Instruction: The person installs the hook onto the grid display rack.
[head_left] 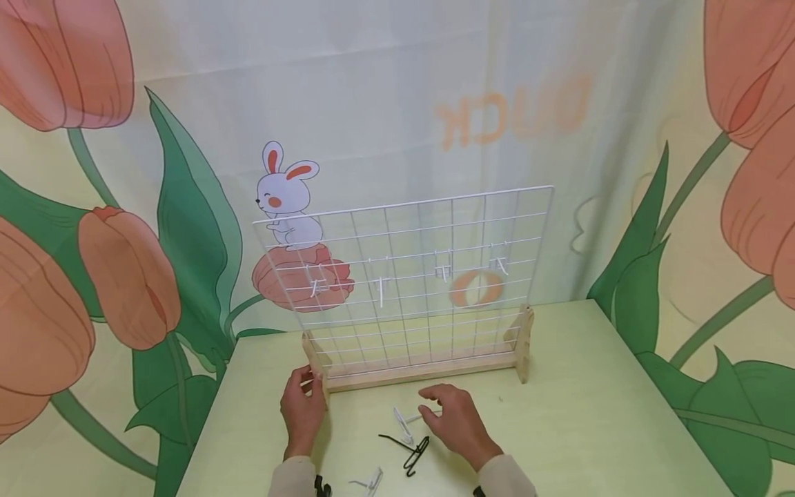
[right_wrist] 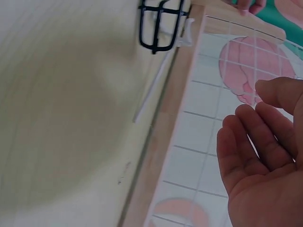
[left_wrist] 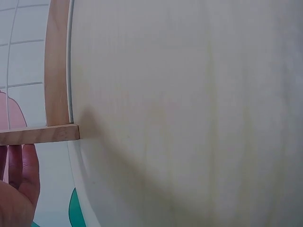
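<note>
Closest to me, a white hook point(head_left: 375, 478) lies on the surface point(head_left: 590, 400), then a black hook point(head_left: 422, 449) and, just beyond, another white hook point(head_left: 404, 426). Beside them the right hand point(head_left: 459, 422) hovers, thumb well apart from curved fingers, holding nothing. The left hand point(head_left: 303, 411), fingers loosely bent, touches the left end of the wooden stand point(head_left: 422, 375). Four white hooks point(head_left: 381, 293) hang on the upright grid point(head_left: 404, 206), before a printed curtain point(head_left: 385, 103). This looks like steadying or adjusting the stand; the next move probably calls for pinching a loose hook.
</note>
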Action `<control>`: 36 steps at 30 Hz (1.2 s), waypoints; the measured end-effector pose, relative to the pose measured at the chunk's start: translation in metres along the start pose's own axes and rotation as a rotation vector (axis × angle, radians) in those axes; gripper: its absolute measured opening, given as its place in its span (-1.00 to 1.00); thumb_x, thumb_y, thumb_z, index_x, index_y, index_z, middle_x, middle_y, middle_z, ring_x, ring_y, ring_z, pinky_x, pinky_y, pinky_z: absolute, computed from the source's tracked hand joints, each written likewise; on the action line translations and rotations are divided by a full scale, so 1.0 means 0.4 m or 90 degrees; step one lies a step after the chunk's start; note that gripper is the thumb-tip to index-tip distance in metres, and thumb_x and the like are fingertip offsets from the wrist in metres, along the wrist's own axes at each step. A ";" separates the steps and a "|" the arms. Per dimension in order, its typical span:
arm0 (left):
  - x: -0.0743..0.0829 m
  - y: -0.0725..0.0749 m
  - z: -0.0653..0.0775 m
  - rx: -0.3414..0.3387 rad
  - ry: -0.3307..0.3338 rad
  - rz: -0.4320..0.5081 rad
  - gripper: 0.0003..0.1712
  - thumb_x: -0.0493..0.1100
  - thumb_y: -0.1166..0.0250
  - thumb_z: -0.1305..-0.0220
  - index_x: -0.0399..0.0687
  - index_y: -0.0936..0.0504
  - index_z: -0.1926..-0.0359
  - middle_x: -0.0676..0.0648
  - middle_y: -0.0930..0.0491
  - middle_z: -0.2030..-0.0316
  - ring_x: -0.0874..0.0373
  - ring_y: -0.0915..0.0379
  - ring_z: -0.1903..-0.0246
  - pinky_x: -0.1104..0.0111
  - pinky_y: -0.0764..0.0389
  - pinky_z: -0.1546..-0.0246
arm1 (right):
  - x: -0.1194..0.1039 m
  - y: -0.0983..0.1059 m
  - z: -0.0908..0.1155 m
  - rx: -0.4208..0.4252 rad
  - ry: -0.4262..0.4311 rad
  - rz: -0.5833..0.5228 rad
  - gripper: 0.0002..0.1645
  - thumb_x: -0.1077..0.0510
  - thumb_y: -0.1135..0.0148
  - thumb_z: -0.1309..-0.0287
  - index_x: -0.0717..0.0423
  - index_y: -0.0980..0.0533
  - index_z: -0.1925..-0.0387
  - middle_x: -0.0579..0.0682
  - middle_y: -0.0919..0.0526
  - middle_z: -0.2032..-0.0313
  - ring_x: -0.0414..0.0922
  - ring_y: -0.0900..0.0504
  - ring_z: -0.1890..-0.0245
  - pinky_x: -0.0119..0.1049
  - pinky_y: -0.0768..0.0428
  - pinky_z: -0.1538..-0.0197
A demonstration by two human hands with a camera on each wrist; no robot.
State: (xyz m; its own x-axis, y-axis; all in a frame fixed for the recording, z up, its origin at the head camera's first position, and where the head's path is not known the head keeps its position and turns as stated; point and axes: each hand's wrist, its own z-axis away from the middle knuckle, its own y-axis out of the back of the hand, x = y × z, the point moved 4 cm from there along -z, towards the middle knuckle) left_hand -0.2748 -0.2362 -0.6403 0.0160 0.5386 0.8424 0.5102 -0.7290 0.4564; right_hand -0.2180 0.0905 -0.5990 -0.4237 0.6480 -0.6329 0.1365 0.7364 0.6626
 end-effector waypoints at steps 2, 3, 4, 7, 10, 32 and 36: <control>0.000 0.000 0.001 0.000 -0.003 0.002 -0.69 -0.14 -0.33 -0.51 -0.11 -0.62 -0.18 -0.19 -0.71 -0.02 -0.16 -0.75 0.01 -0.09 -0.75 0.00 | 0.015 -0.012 0.000 -0.011 0.002 0.001 -0.74 0.19 -0.52 -0.21 0.00 -0.76 0.04 -0.10 -0.84 0.11 -0.13 -0.77 0.14 -0.23 -0.74 0.07; 0.000 0.000 0.001 0.000 -0.004 0.002 -0.69 -0.14 -0.33 -0.51 -0.11 -0.62 -0.18 -0.19 -0.71 -0.02 -0.16 -0.75 0.01 -0.09 -0.76 0.00 | 0.023 -0.018 0.000 -0.019 0.000 -0.001 -0.74 0.18 -0.52 -0.23 0.00 -0.76 0.04 -0.10 -0.84 0.11 -0.13 -0.78 0.13 -0.23 -0.74 0.06; 0.000 0.000 0.001 0.000 -0.005 0.002 -0.69 -0.14 -0.33 -0.51 -0.11 -0.62 -0.18 -0.19 -0.71 -0.01 -0.16 -0.75 0.01 -0.09 -0.76 0.01 | 0.030 -0.025 0.000 -0.028 0.000 -0.004 -0.75 0.18 -0.51 -0.23 0.01 -0.76 0.04 -0.09 -0.84 0.10 -0.12 -0.78 0.11 -0.21 -0.75 0.04; 0.001 0.000 0.000 0.003 -0.008 0.003 -0.70 -0.15 -0.33 -0.51 -0.11 -0.62 -0.17 -0.19 -0.71 -0.01 -0.16 -0.76 0.02 -0.09 -0.76 0.01 | 0.050 -0.048 -0.002 -0.061 -0.007 -0.015 -0.74 0.16 -0.49 -0.27 0.05 -0.76 0.01 -0.08 -0.84 0.08 -0.08 -0.78 0.06 -0.12 -0.74 -0.03; 0.000 -0.001 -0.002 0.003 -0.006 0.001 -0.70 -0.15 -0.33 -0.51 -0.10 -0.62 -0.18 -0.18 -0.71 -0.01 -0.15 -0.76 0.02 -0.08 -0.77 0.01 | 0.065 -0.069 -0.005 -0.095 -0.015 -0.024 -0.73 0.17 -0.47 -0.28 0.08 -0.76 0.00 -0.07 -0.83 0.04 -0.03 -0.78 -0.02 0.03 -0.69 -0.15; 0.002 0.003 -0.004 -0.011 -0.003 -0.003 -0.69 -0.13 -0.32 -0.52 -0.10 -0.61 -0.19 -0.19 -0.71 -0.04 -0.16 -0.74 0.00 -0.11 -0.74 -0.01 | 0.114 -0.140 -0.017 -0.225 -0.011 0.053 -0.77 0.15 -0.52 -0.22 -0.01 -0.79 0.07 -0.16 -0.84 0.10 -0.11 -0.73 0.03 -0.09 -0.70 -0.11; -0.001 0.004 -0.003 -0.006 -0.006 -0.001 -0.70 -0.13 -0.33 -0.51 -0.09 -0.62 -0.17 -0.18 -0.71 -0.02 -0.16 -0.75 0.02 -0.09 -0.75 0.00 | 0.116 -0.147 -0.019 -0.233 0.008 0.064 -0.79 0.17 -0.53 -0.21 -0.01 -0.79 0.10 -0.16 -0.83 0.13 -0.14 -0.71 0.07 -0.15 -0.71 -0.07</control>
State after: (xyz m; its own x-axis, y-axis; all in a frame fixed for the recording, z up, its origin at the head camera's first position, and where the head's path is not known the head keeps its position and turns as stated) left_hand -0.2750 -0.2378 -0.6397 0.0237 0.5440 0.8387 0.5018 -0.7321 0.4606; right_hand -0.2525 0.0758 -0.6642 -0.4358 0.7096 -0.5536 -0.1501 0.5492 0.8221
